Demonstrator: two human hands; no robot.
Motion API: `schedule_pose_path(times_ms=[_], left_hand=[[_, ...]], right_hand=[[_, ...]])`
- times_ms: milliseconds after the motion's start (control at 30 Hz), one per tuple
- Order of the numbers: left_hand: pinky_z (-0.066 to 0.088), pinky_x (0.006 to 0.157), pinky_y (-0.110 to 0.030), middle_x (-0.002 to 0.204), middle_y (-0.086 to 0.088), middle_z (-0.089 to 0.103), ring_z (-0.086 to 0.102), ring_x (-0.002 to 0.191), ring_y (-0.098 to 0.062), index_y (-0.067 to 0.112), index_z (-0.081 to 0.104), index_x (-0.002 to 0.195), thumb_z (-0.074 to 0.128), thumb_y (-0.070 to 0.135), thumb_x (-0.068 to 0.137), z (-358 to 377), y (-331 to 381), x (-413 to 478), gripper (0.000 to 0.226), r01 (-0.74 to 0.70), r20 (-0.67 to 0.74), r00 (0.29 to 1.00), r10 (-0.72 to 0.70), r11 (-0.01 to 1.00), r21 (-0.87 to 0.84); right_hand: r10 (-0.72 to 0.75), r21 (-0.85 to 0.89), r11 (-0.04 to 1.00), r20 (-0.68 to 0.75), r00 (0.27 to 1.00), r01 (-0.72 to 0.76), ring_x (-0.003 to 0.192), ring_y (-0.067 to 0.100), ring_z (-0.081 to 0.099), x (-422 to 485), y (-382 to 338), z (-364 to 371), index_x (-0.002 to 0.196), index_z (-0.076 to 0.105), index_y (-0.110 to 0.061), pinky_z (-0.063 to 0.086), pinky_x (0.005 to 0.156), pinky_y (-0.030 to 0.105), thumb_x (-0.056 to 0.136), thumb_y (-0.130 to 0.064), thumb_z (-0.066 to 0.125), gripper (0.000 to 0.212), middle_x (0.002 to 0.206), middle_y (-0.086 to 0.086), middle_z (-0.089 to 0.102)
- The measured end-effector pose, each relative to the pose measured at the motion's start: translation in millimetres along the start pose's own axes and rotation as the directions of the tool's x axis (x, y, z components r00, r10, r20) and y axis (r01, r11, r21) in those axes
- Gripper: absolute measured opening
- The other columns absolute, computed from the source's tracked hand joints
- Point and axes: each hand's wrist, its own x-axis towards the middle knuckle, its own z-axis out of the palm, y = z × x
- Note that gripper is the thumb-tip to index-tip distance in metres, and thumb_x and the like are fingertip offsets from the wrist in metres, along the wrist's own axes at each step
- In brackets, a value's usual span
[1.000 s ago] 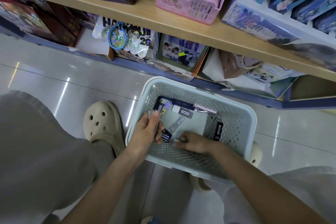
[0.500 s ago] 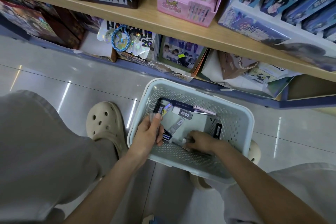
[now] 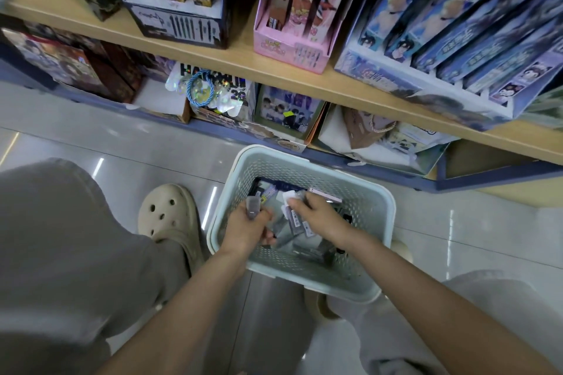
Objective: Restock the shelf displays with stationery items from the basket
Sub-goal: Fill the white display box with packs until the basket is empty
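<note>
A wooden shelf (image 3: 237,61) runs across above, carrying a dark display box (image 3: 179,26), a pink display box (image 3: 289,50) and a wide blue display box (image 3: 396,76) full of slim cartons. Below it the lower shelf is crowded with flat packs and a blue cord ring (image 3: 199,91). The pale green basket (image 3: 374,207) sits on the tiled floor just in front of that lower shelf, between the person's knees, with a cream clog (image 3: 170,216) just beside its left wall. Small stationery packets (image 3: 300,228) lie jumbled on its bottom. Both forearms reach down over the near rim. The left hand (image 3: 246,230) is fisted, gripping a clear packet (image 3: 253,207) that sticks up out of it. The right hand (image 3: 318,218) is palm down, deeper in, its fingers bent onto a white packet (image 3: 288,196); blur hides whether it pinches it
</note>
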Motion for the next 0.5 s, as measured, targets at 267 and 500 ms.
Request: schedule_pose_path(times_ms=[267,500], left_hand=[[0.03,0.036,-0.017,0.05,0.001,0.044,0.036,0.036,-0.006,0.007,0.053,0.1,0.068,0.026,0.087,10.5,16.0,-17.2,0.027,0.031,0.052,0.998,-0.031,0.999,-0.007],[0.027,0.032,-0.014,0.045,0.002,0.046,0.035,0.029,-0.004,0.014,0.054,0.079,0.065,0.019,0.089,10.9,27.7,-37.5,0.016,-0.012,-0.007,1.0,0.011,1.0,-0.025]], right_hand=[[-0.061,0.053,0.997,-0.006,0.998,0.061,0.091,0.001,0.056,-33.7,-33.2,1.7,0.1,0.058,-0.013,0.041,0.082,0.012,0.1,-0.025,0.045,0.018,0.098,-0.006,0.061],[-0.077,0.061,0.995,-0.064,0.995,0.081,0.086,0.011,0.057,-57.2,-59.7,-3.1,0.115,0.055,-0.012,0.053,0.063,0.016,0.1,-0.021,0.044,0.02,0.104,0.007,0.058]])
